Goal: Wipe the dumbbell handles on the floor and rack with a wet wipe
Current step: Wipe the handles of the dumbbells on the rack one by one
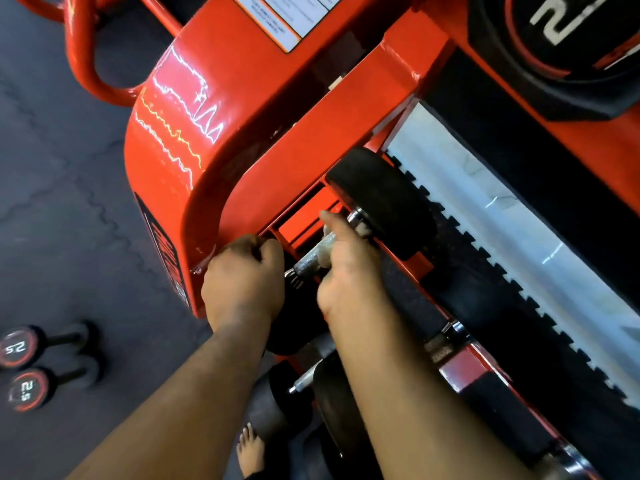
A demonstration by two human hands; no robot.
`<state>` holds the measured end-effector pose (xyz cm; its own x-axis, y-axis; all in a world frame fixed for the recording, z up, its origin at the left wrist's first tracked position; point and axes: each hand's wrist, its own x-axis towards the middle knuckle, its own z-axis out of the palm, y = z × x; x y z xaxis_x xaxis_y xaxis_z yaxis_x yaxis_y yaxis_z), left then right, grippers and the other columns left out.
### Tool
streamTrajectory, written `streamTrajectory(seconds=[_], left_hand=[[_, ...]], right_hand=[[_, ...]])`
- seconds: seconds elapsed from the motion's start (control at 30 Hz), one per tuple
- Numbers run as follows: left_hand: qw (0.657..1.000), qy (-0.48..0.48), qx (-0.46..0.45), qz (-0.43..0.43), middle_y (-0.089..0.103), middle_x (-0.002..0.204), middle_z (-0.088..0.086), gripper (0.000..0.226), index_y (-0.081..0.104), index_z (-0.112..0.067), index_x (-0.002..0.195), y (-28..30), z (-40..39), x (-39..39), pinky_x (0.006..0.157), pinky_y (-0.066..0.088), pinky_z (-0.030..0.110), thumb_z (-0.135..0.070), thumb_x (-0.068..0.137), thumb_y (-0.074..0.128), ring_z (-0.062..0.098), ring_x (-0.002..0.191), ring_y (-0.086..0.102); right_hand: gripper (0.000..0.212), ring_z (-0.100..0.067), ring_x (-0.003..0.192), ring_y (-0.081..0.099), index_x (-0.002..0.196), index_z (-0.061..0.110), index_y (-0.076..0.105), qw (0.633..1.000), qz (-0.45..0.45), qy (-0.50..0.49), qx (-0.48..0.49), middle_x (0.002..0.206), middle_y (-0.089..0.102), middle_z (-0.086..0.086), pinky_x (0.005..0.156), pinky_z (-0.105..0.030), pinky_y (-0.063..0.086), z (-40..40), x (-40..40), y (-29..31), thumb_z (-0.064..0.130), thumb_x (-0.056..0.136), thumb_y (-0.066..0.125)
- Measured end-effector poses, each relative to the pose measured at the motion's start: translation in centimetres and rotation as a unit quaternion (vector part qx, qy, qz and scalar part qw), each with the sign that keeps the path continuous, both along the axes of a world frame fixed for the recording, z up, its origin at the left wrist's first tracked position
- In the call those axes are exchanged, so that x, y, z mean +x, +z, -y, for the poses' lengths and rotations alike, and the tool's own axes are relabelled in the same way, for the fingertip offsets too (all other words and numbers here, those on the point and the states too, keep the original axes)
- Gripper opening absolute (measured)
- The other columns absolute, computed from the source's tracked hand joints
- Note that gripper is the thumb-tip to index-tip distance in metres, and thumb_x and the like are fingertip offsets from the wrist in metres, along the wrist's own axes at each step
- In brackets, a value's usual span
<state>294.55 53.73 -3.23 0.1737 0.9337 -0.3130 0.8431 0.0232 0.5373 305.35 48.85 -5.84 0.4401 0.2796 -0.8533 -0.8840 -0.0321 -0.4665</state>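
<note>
At the red rack's [263, 188] end, our right hand [346, 268] rubs a wet wipe [327, 244] along a racked dumbbell handle [308, 261] while our left hand [242, 282] grips its near head; next, we judge, the neighbouring handle.

The red rack [311, 161] carries a black dumbbell [381, 199] on its lower shelf, and more dumbbells sit beside it. On the dark floor [52, 202], two small dumbbells [31, 368] marked 2.5 lie side by side.
</note>
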Motion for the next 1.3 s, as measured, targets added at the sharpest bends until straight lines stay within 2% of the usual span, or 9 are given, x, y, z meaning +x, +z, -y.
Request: streamTrajectory(seconds=[0.1, 0.2, 0.4, 0.5, 0.67, 0.87, 0.97, 1.2, 1.3], left_hand=[[1.0, -0.002, -0.002, 0.0, 0.063, 0.07, 0.003, 0.028, 0.064, -0.02, 0.079, 0.0, 0.0, -0.1, 0.064, 0.049, 0.037, -0.04, 0.088, 0.048, 0.033, 0.071, 0.06], [1.0, 0.001, 0.003, 0.007, 0.063, 0.069, 0.003, 0.031, 0.064, -0.021, 0.078, 0.2, 0.1, -0.1, 0.066, 0.054, 0.039, -0.044, 0.085, 0.045, 0.033, 0.07, 0.061], [1.0, -0.007, 0.011, 0.007, 0.065, 0.072, 0.005, 0.032, 0.065, -0.019, 0.081, 0.0, 0.0, 0.0, 0.069, 0.056, 0.042, -0.044, 0.086, 0.045, 0.035, 0.074, 0.063], [1.0, 0.0, 0.001, 0.011, 0.064, 0.071, 0.004, 0.028, 0.067, -0.02, 0.082, 0.1, 0.0, 0.0, 0.065, 0.049, 0.037, -0.04, 0.089, 0.049, 0.033, 0.073, 0.061], [1.0, 0.001, 0.0, 0.012, 0.065, 0.075, 0.006, 0.026, 0.068, -0.019, 0.084, 0.2, -0.1, 0.1, 0.069, 0.052, 0.04, -0.037, 0.092, 0.052, 0.035, 0.077, 0.061], [1.0, 0.001, -0.001, 0.008, 0.064, 0.073, 0.004, 0.025, 0.067, -0.018, 0.082, 0.3, 0.0, 0.0, 0.067, 0.051, 0.039, -0.036, 0.092, 0.052, 0.034, 0.075, 0.06], [1.0, -0.001, 0.001, 0.016, 0.064, 0.071, 0.003, 0.026, 0.065, -0.019, 0.079, 0.2, 0.0, -0.1, 0.068, 0.054, 0.041, -0.038, 0.089, 0.051, 0.034, 0.074, 0.062], [1.0, -0.001, -0.002, 0.017, 0.061, 0.067, 0.001, 0.025, 0.061, -0.021, 0.074, 0.2, 0.0, -0.1, 0.061, 0.048, 0.037, -0.037, 0.089, 0.05, 0.031, 0.069, 0.061], [1.0, -0.004, -0.007, 0.015, 0.061, 0.066, 0.0, 0.024, 0.06, -0.021, 0.073, 0.1, 0.0, -0.1, 0.059, 0.044, 0.035, -0.036, 0.09, 0.051, 0.03, 0.069, 0.06]], right_hand=[[0.022, -0.011, 0.056, 0.046, 0.081, 0.015, 0.055, 1.0, 0.003, 0.007, 0.013, 0.065, 0.046, 0.003, 0.04, -0.013, 0.04, -0.2, -0.1, 0.7, 0.021, 0.084, 0.076], [0.033, -0.007, 0.058, 0.056, 0.065, 0.022, 0.047, 0.998, -0.003, 0.027, 0.051, 0.058, 0.048, 0.009, 0.068, -0.026, 0.046, -0.6, 1.2, 0.4, 0.023, 0.09, 0.069], [0.016, -0.012, 0.075, 0.057, 0.078, 0.019, 0.059, 0.993, 0.0, -0.029, 0.116, 0.074, 0.061, 0.005, 0.075, -0.031, 0.046, 1.1, -0.2, -0.4, 0.027, 0.086, 0.07], [0.026, -0.019, 0.083, 0.057, 0.098, 0.015, 0.064, 0.993, -0.026, -0.082, 0.085, 0.087, 0.058, -0.002, 0.072, -0.033, 0.049, 0.9, -1.7, 0.4, 0.028, 0.079, 0.076], [0.032, -0.012, 0.066, 0.058, 0.067, 0.021, 0.052, 0.997, 0.028, 0.003, 0.077, 0.063, 0.053, 0.006, 0.072, -0.032, 0.04, -0.1, 0.8, 0.0, 0.034, 0.089, 0.072], [0.025, -0.013, 0.076, 0.056, 0.071, 0.02, 0.057, 0.992, 0.01, 0.027, 0.124, 0.072, 0.062, 0.004, 0.076, -0.032, 0.04, 1.5, -0.1, -0.9, 0.034, 0.088, 0.07], [0.036, -0.019, 0.076, 0.057, 0.092, 0.015, 0.06, 0.992, -0.032, 0.008, 0.125, 0.081, 0.059, -0.002, 0.068, -0.032, 0.049, 2.2, -1.5, 0.5, 0.037, 0.068, 0.078], [0.033, -0.014, 0.068, 0.06, 0.057, 0.022, 0.058, 0.99, -0.011, 0.026, 0.138, 0.065, 0.056, 0.005, 0.08, -0.037, 0.049, 0.8, -0.1, -0.6, 0.037, 0.085, 0.067], [0.024, -0.014, 0.062, 0.064, 0.07, 0.018, 0.062, 0.989, -0.014, 0.034, 0.144, 0.072, 0.061, 0.001, 0.07, -0.032, 0.053, 1.6, -0.9, -0.3, 0.04, 0.078, 0.068]])
